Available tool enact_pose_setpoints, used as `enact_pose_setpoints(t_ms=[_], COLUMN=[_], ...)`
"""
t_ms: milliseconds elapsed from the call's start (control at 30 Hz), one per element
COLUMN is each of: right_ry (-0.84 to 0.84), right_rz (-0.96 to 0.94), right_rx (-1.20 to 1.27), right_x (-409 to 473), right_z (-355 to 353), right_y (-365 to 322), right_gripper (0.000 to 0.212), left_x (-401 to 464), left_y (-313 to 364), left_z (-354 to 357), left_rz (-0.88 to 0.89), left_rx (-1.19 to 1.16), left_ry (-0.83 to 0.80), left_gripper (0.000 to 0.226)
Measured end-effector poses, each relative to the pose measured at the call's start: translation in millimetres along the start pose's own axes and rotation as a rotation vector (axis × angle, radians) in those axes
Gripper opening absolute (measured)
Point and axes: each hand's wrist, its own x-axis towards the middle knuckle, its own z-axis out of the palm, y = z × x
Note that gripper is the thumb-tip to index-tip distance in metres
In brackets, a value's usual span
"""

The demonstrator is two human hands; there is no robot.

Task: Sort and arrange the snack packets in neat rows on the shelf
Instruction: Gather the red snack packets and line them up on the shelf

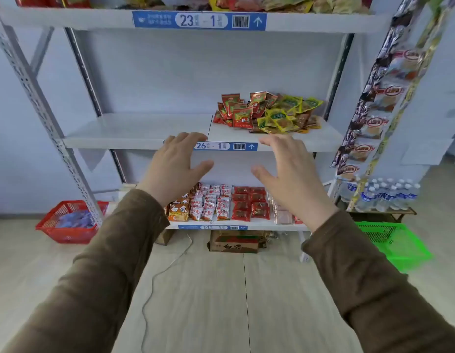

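Reaching toward the middle shelf (134, 131), I hold both hands out in front of its front edge, empty. My left hand (174, 165) has fingers straight and loosely spread, the fingertips level with the blue shelf label (225, 146); my right hand (289, 169) is likewise spread wide, thumb out, just below the pile. Neither hand touches a packet yet.

The snack packets lie in one loose heap on the right half of that shelf: red packets (238, 113) to the left, yellow-green packets (285, 115) to the right, the two colours overlapping and tilted where they meet. The left half of the shelf is bare.

To do this step well, I judge that I should first part the heap by colour, sliding the red ones leftward with flat fingers rather than lifting handfuls, since the slick wrappers will likely slip and spill over the edge. Then each packet can be set face up, edges squared, in rows running back from the front. The bottom shelf (236, 222), with its packets already in tidy columns, serves as the pattern to match.
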Motion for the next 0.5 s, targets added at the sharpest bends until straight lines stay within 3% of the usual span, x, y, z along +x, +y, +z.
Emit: enact_pose_setpoints(t_ms=[500], right_ry=[-0.200], right_rz=[0.000], right_rx=[0.009], right_x=[132.8], right_z=[118.6], right_y=[88.7], right_gripper=[0.059], left_x=[136.0], left_y=[-56.6], left_z=[113.7], left_rz=[-0.194], left_rx=[0.017], left_ry=[-0.208], left_gripper=[0.061])
